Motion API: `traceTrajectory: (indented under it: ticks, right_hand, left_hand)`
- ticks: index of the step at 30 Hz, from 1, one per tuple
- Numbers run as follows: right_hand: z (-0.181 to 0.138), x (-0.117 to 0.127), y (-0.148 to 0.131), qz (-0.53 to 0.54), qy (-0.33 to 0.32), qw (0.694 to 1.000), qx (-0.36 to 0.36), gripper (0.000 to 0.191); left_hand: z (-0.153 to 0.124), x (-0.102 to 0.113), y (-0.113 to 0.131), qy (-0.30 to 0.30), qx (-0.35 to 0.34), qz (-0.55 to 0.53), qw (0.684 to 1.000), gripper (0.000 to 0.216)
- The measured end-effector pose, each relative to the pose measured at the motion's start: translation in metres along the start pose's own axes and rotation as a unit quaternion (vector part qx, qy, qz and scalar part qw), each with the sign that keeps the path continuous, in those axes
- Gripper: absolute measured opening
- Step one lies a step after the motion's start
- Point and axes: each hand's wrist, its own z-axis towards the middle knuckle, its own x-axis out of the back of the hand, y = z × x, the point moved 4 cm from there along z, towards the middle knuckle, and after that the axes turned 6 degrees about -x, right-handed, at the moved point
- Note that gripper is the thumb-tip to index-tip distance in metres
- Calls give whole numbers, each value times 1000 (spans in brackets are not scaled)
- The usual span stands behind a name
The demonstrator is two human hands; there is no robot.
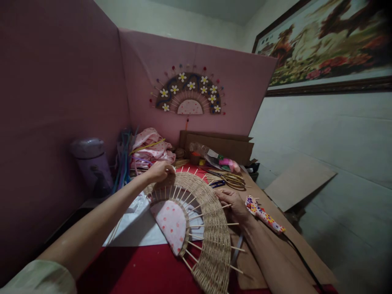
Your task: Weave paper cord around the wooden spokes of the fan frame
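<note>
A half-round woven fan [211, 216] of twisted cord on thin wooden sticks is tilted over the table in front of me. Its inner half-disc [171, 222] is covered in pink cloth with red dots. My left hand [161, 171] grips the outer edge at the upper left, fingers closed over the rim. On the right side, my right hand [232, 202] has its fingers closed at the outer edge near the stick ends. Bare stick tips poke out past the weave. The fan hides part of the white sheet [131, 228] beneath it.
A glue gun [265, 214] wrapped in flowered cloth lies on cardboard at right, its black cable trailing forward. Scissors [229, 179] sit behind my right hand. Dotted cloth [153, 147] and a lilac tumbler [93, 167] stand at back left. A finished-looking flowered fan [190, 92] hangs on the pink panel.
</note>
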Motion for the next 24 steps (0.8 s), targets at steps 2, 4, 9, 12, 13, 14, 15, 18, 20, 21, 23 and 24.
traceTrajectory:
  ticks: [2,4,9,12,13,14,15,18,20,21,23,24]
  right_hand:
    - [0,0,-1,-1,2,1000,-1,29]
    - [-1,-1,-1,-1,3,1000,-2,29]
    - [-1,-1,-2,-4,2,1000,5,29]
    - [-1,0,-1,-10,5,1000,11,29]
    - [-1,0,-1,-9,4,1000,13,29]
    - [-1,0,-1,-9,3,1000,15,28]
    - [-1,0,-1,-8,2,1000,18,27]
    - [0,-1,-1,-6,-4,1000,20,26]
    - [0,-2,-1,-1,-9,1000,14,26]
    - [0,-2,-1,1,-10,1000,11,26]
    - [0,-2,-1,0,-6,1000,10,26]
    - [0,-2,-1,-3,-2,1000,13,27]
  left_hand:
    - [-1,0,-1,15,8,2,1000,43]
    - [0,1,1,30,15,8,999,41]
    - [5,2,19,80,-40,58,994,32]
    - [12,-6,27,57,-43,62,995,30]
    - [14,-9,28,48,-41,63,996,29]
    - [16,-11,29,41,-39,64,996,27]
    - [17,-13,29,39,-38,64,996,26]
    - [17,-11,32,53,-30,68,996,25]
    - [16,-7,37,77,-30,74,994,26]
    - [16,-5,42,88,-36,77,992,28]
    - [15,-6,52,81,-63,81,991,33]
    - [15,-7,56,65,-74,80,992,34]
